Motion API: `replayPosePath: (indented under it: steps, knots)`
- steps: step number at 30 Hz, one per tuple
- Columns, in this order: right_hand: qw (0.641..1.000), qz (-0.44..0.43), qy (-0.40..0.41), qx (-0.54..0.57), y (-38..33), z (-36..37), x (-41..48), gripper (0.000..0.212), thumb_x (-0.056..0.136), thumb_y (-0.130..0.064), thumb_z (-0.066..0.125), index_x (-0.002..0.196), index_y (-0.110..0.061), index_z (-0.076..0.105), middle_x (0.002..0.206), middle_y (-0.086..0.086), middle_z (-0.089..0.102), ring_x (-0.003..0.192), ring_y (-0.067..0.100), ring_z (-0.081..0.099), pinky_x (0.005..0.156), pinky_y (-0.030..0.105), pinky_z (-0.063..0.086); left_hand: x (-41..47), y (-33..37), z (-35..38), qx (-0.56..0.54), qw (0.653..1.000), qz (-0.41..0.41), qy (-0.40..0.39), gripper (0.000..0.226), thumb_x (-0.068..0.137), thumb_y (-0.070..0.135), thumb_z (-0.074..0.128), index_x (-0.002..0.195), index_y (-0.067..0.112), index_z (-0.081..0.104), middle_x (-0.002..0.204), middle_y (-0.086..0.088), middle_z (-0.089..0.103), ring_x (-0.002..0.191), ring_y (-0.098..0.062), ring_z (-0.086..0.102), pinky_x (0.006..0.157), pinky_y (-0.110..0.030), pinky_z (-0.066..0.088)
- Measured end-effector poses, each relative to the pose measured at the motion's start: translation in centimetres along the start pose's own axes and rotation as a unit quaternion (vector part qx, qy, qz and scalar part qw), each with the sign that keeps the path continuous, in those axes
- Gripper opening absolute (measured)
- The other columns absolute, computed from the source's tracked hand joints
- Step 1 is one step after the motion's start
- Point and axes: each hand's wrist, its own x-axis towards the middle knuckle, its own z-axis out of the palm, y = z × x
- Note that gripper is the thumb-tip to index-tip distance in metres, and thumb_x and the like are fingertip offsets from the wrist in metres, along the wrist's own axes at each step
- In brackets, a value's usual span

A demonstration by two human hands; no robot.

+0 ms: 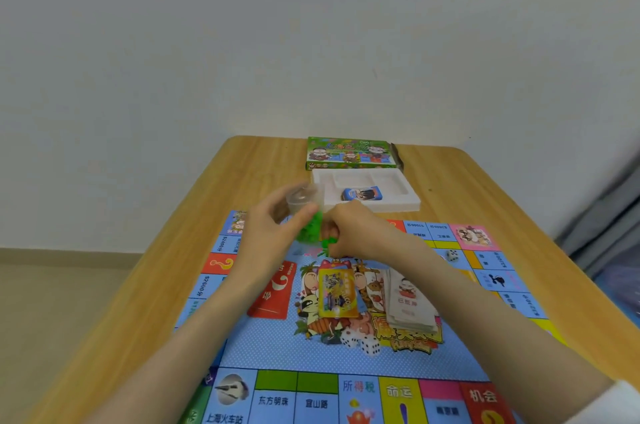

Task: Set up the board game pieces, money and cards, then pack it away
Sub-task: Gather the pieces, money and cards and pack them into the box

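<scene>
A colourful game board (263, 344) lies spread on the wooden table. Above its far edge my left hand (270, 226) holds a clear plastic bag (301, 201) with green plastic pieces (308, 231) in it. My right hand (349, 233) pinches green pieces (327, 243) at the bag's mouth. On the board lie a red card stack (272, 295), a yellow card stack (337, 292), a pale card stack (410, 299) and two white dice (360, 344). Another die (452, 255) sits near the right edge.
Behind the board sits a white foam tray (405, 196) with a blue card box (362, 195) in it. The green game box lid (349, 153) lies beyond it by the wall. Bare table wood (242, 174) shows at the left and right.
</scene>
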Motion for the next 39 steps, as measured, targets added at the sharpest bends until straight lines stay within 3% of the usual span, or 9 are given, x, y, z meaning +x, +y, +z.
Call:
replayPosePath:
  steps: [3, 5, 9, 14, 16, 23, 30, 34, 39]
  knots:
    - [1.000, 0.005, 0.024, 0.019, 0.9, 0.2, -0.7, 0.028, 0.078, -0.006, 0.066, 0.063, -0.023, 0.049, 0.063, -0.013, 0.042, 0.060, 0.007, 0.042, 0.052, 0.014, 0.031, -0.3, -0.5, 0.5, 0.024, 0.999, -0.014, -0.039, 0.035, 0.083, 0.012, 0.068, 0.116, 0.023, 0.062, 0.105, 0.019, 0.064, 0.097, 0.010, 0.061, 0.087, -0.013, 0.049]
    - [0.997, 0.011, 0.057, 0.043, 1.5, 0.6, -1.1, 0.011, 0.077, -0.005, 0.066, 0.077, -0.016, 0.063, 0.064, -0.015, 0.044, 0.063, 0.005, 0.046, 0.055, 0.013, 0.034, -0.3, -0.8, 0.6, 0.047, 0.997, -0.018, -0.052, 0.038, 0.082, 0.011, 0.069, 0.120, 0.017, 0.062, 0.107, 0.015, 0.065, 0.098, 0.009, 0.061, 0.087, -0.011, 0.048]
    - [0.979, 0.032, 0.138, 0.144, 1.9, -0.1, -1.9, 0.015, 0.077, -0.003, 0.067, 0.091, -0.008, 0.069, 0.066, -0.011, 0.053, 0.059, -0.001, 0.050, 0.059, 0.005, 0.042, -0.3, -1.1, 0.6, 0.052, 0.997, -0.029, -0.051, 0.039, 0.082, 0.010, 0.072, 0.119, 0.013, 0.062, 0.112, 0.004, 0.067, 0.104, -0.005, 0.063, 0.089, -0.016, 0.050]
    - [0.868, 0.018, 0.264, 0.419, 1.1, -3.5, -3.1, 0.014, 0.079, 0.001, 0.068, 0.078, -0.013, 0.067, 0.070, 0.003, 0.066, 0.058, 0.002, 0.058, 0.058, 0.015, 0.050, -0.2, -0.9, 0.8, 0.045, 0.996, -0.044, -0.061, 0.043, 0.080, 0.005, 0.072, 0.117, 0.020, 0.057, 0.109, 0.011, 0.064, 0.101, 0.003, 0.060, 0.085, -0.010, 0.047]
    - [0.855, -0.007, 0.258, 0.449, 0.1, -4.2, -3.4, 0.017, 0.079, 0.002, 0.068, 0.077, -0.015, 0.067, 0.069, -0.001, 0.064, 0.058, 0.002, 0.059, 0.059, 0.015, 0.049, -0.3, -0.8, 0.9, 0.043, 0.996, -0.046, -0.062, 0.044, 0.080, 0.004, 0.072, 0.117, 0.021, 0.056, 0.107, 0.014, 0.063, 0.098, 0.007, 0.060, 0.084, -0.009, 0.047]
    - [0.939, -0.027, 0.215, 0.267, -1.9, -3.7, -2.4, 0.015, 0.076, -0.005, 0.069, 0.080, -0.019, 0.068, 0.078, 0.000, 0.069, 0.063, 0.005, 0.052, 0.058, 0.010, 0.041, -0.2, -0.8, 0.8, 0.039, 0.997, -0.040, -0.050, 0.043, 0.080, 0.002, 0.072, 0.118, 0.016, 0.058, 0.111, 0.000, 0.067, 0.103, -0.006, 0.063, 0.089, -0.015, 0.049]
    - [0.930, -0.021, 0.218, 0.294, -1.5, -3.9, -2.9, 0.015, 0.082, -0.009, 0.065, 0.090, -0.020, 0.072, 0.074, -0.016, 0.062, 0.069, 0.004, 0.054, 0.054, 0.007, 0.040, -0.2, -0.9, 0.7, 0.049, 0.996, -0.045, -0.051, 0.045, 0.079, 0.005, 0.073, 0.120, 0.018, 0.057, 0.112, 0.002, 0.066, 0.104, -0.006, 0.062, 0.092, -0.017, 0.049]
    - [0.923, 0.049, 0.254, 0.285, 1.1, -4.3, -3.7, 0.015, 0.087, -0.010, 0.060, 0.092, -0.018, 0.072, 0.074, -0.015, 0.061, 0.062, -0.004, 0.053, 0.054, 0.003, 0.040, -0.2, -0.9, 0.6, 0.051, 0.996, -0.051, -0.054, 0.042, 0.079, 0.005, 0.072, 0.115, 0.022, 0.058, 0.110, 0.008, 0.065, 0.101, 0.001, 0.061, 0.086, -0.011, 0.048]
    - [0.976, 0.174, 0.076, 0.108, 4.8, -3.5, -4.9, 0.026, 0.083, -0.024, 0.070, 0.107, -0.016, 0.065, 0.092, -0.003, 0.060, 0.072, 0.005, 0.054, 0.052, 0.013, 0.038, -0.3, -0.7, 0.6, 0.042, 0.995, -0.061, -0.074, 0.036, 0.080, 0.000, 0.071, 0.109, 0.018, 0.059, 0.103, 0.011, 0.066, 0.095, 0.001, 0.063, 0.081, -0.008, 0.046]
